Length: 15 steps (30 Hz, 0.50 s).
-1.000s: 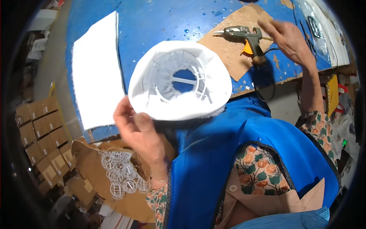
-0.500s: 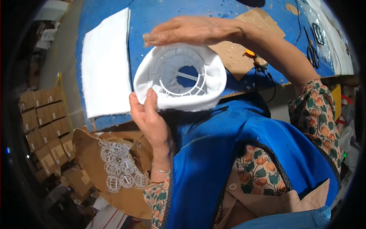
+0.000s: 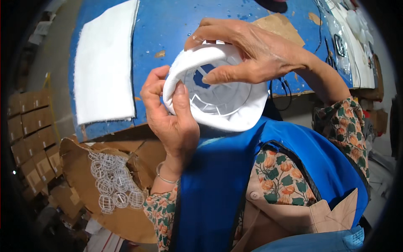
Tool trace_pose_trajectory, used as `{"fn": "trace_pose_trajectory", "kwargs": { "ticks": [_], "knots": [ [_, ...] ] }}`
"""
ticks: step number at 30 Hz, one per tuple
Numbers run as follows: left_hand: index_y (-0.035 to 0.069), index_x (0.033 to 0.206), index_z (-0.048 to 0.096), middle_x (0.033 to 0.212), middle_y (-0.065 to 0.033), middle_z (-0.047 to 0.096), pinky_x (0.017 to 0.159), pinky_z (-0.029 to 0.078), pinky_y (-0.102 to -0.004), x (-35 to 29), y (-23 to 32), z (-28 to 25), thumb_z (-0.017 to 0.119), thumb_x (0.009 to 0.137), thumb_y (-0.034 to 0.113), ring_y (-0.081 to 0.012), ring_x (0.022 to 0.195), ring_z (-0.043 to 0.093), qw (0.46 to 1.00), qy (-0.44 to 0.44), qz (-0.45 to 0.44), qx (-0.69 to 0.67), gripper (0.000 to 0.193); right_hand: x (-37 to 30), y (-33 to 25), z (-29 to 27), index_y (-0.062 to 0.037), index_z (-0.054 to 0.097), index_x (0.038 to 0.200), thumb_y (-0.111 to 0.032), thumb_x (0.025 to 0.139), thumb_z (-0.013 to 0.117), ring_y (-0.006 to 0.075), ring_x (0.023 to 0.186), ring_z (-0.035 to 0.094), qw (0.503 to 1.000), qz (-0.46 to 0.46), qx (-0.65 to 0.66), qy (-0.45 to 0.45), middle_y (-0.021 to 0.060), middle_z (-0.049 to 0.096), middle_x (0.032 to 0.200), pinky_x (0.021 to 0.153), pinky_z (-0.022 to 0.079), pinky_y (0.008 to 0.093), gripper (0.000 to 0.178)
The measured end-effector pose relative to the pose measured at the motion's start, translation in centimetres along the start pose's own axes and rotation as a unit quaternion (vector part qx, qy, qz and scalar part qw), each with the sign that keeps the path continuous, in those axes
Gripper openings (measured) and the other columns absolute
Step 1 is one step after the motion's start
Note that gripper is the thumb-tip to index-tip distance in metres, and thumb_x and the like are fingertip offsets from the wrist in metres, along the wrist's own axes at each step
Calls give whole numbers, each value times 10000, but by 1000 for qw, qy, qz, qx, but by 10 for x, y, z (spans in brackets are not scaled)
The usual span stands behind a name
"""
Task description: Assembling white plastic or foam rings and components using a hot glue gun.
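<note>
Between my hands is a round white plastic cage frame [image 3: 218, 114] with white fabric [image 3: 243, 122] wrapped around it, tilted so I look into its open end. Blue tabletop shows through the hole at its far end. My left hand [image 3: 174, 119] grips the left rim, thumb inside on the fabric and fingers outside. My right hand [image 3: 256, 56] holds the far right side, its thumb reaching into the opening and its fingers curled over the outer edge. A stack of white cloth pieces [image 3: 105, 63] lies on the table to the left.
The blue table [image 3: 163, 25] has a worn near edge. Several white wire cages [image 3: 119, 180] sit in a cardboard box [image 3: 79, 185] below left. Scissors [image 3: 330, 59], a brown cardboard sheet [image 3: 285, 29] and a black cable [image 3: 289, 94] are to the right. Cartons [image 3: 33, 136] are stacked far left.
My right hand has gone from lying flat along the far edge to gripping the frame, thumb inside. My left hand has taken a fuller hold, and the frame has turned and shifted slightly right.
</note>
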<state>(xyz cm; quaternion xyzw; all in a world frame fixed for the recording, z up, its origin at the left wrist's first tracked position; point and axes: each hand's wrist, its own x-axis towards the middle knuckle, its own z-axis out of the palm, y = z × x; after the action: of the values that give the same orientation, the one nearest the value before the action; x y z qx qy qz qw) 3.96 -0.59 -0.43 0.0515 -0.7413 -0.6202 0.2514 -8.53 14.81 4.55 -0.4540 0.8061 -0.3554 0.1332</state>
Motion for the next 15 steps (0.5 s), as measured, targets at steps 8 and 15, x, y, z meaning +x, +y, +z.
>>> {"fn": "trace_pose_trajectory", "kwargs": {
  "ticks": [8,15],
  "knots": [
    [-48,1093,446,1007,-110,508,811,426,-248,-11,8,-6,487,918,84,-103,892,499,995,-58,-76,3,224,-5,-7,3,23,527,1126,-100,728,585,292,742,628,999,-49,20,-4,190,622,917,672,507,374,421],
    [-1,976,456,1087,-242,557,851,435,-416,-15,1,-16,602,789,0,-362,967,536,975,-174,129,52,238,-27,-5,4,-29,381,1291,-28,712,609,295,893,606,988,-143,39,-42,197,558,1169,791,493,380,622]
  ]
}}
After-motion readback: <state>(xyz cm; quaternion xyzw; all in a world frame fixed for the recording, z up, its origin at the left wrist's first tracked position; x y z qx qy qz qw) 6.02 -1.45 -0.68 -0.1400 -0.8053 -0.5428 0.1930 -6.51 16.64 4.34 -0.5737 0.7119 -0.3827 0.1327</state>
